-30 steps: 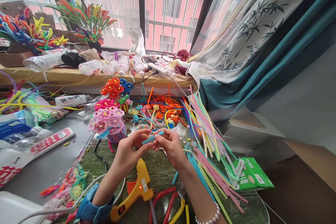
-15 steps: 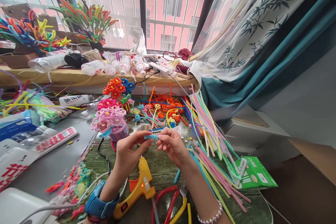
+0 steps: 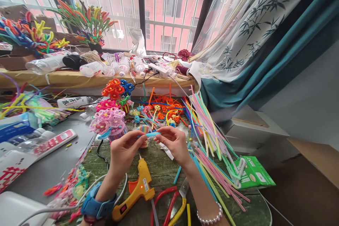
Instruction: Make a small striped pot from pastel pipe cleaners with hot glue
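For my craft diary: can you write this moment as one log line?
left hand + right hand: pinch blue pipe cleaner | glue gun: lying below hands

A short light-blue pipe cleaner piece (image 3: 152,134) was held level above the green table top, running from nine o'clock to three o'clock. It looked fuzzy and thin, roughly straight, with its left end pinched in the fingertips of the left hand (image 3: 124,151) and its right end pinched in the fingertips of the right hand (image 3: 173,143). Its middle stretch showed bare between the two hands. It hung clear of the table, just at twelve o'clock of the nozzle of the yellow glue gun (image 3: 137,190) lying below.
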The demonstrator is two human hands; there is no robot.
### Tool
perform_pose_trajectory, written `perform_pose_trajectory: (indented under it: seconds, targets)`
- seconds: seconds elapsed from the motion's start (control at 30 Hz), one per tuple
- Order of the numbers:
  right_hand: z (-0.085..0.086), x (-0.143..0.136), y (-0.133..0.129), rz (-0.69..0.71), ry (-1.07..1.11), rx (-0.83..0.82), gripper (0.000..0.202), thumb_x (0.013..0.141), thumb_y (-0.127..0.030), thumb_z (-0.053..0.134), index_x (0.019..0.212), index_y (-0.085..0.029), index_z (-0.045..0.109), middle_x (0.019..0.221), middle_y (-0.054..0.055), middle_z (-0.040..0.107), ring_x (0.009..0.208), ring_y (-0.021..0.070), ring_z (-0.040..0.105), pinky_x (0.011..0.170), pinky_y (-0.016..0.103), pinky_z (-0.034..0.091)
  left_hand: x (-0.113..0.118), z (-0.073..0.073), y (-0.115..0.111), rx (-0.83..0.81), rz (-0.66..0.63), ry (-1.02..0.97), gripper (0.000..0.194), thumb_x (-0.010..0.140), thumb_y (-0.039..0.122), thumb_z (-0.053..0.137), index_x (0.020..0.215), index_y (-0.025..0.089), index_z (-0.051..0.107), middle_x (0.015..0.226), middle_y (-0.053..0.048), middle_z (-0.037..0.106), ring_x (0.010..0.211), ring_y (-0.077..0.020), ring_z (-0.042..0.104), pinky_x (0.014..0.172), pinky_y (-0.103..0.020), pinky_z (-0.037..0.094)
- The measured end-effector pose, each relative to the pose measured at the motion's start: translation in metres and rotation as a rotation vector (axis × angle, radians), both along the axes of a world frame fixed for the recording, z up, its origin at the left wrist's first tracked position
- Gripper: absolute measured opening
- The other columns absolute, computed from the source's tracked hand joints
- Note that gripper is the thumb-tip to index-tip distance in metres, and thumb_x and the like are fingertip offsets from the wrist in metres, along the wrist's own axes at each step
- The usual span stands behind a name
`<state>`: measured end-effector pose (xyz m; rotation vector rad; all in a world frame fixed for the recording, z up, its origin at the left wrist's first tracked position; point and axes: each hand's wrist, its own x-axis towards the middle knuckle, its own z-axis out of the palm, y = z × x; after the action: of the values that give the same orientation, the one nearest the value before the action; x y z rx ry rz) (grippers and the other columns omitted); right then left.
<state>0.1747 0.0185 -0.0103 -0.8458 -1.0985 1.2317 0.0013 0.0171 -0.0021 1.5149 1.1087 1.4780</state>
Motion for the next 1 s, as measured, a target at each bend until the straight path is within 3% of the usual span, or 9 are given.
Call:
perform_pose_trajectory:
  seconds: [0.3,0.67,0.83,1.0]
  targets:
    - [-0.002,0.008,0.001,-0.073,-0.256,0.159,0.024,0.075,-0.040,0.078,0.088,-0.021,0.075,0.082,0.005,0.074,0.072,0.0194,0.070,0.069,0.032,0.059,0.002,0.007,-0.001,-0.041,0.014,-0.014,0.021,0.071,0.036,0.077,0.079,0.017,0.071,0.060,0.001,0.072,0.053,-0.0158,0.069,0.055,-0.025,0.061]
    - [-0.001,0.010,0.002,-0.090,-0.333,0.196,0.028,0.078,-0.047,0.074,0.084,-0.020,0.074,0.081,0.006,0.074,0.070,0.0191,0.069,0.069,0.032,0.057,-0.001,0.004,0.001,0.006,0.022,0.054,0.018,0.073,0.034,0.075,0.079,0.017,0.071,0.058,0.002,0.070,0.050,-0.0143,0.067,0.052,-0.023,0.059]
    - [0.000,0.011,0.002,-0.070,-0.328,0.214,0.027,0.078,-0.047,0.074,0.083,-0.020,0.074,0.079,0.005,0.072,0.068,0.0182,0.069,0.066,0.030,0.057,-0.008,0.000,0.003,0.098,0.035,0.182,0.018,0.075,0.035,0.073,0.081,0.018,0.072,0.067,0.000,0.073,0.058,-0.0154,0.069,0.059,-0.024,0.060]
    - [-0.001,0.012,0.002,-0.095,-0.340,0.263,0.024,0.080,-0.044,0.073,0.084,-0.021,0.074,0.079,0.004,0.072,0.068,0.0175,0.068,0.066,0.030,0.057,-0.015,-0.002,0.007,0.177,0.061,0.254,0.026,0.073,0.035,0.076,0.094,0.020,0.073,0.084,-0.002,0.077,0.068,-0.0167,0.071,0.067,-0.026,0.060]
